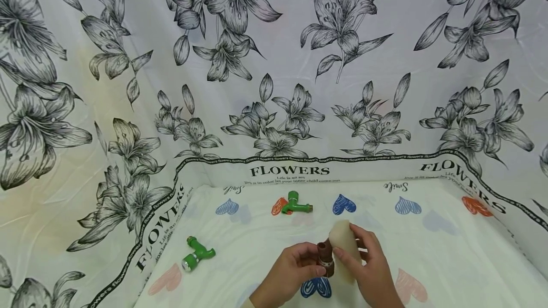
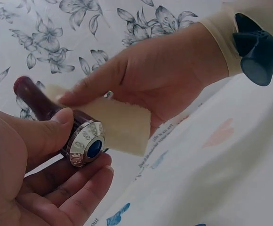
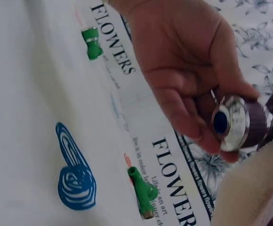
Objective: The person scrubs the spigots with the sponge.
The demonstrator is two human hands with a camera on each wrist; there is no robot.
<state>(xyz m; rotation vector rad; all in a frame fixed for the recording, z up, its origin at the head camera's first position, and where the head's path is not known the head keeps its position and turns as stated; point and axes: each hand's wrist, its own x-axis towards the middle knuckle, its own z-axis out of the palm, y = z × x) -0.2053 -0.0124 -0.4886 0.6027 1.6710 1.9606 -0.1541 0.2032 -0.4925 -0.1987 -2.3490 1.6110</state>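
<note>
The brown tap [image 2: 33, 97] looks glossy plastic, its cap [image 2: 84, 138] shiny and metallic, the cream pad [image 2: 127, 126] matt.

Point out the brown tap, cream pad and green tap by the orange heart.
Brown tap [image 1: 325, 253], head view: its body.
Cream pad [image 1: 345, 241], head view: its upper half.
Green tap [image 1: 296, 207], head view: its body.

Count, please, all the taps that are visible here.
3: a brown tap in the left grip, one green tap farther off, another green tap left of both.
</note>
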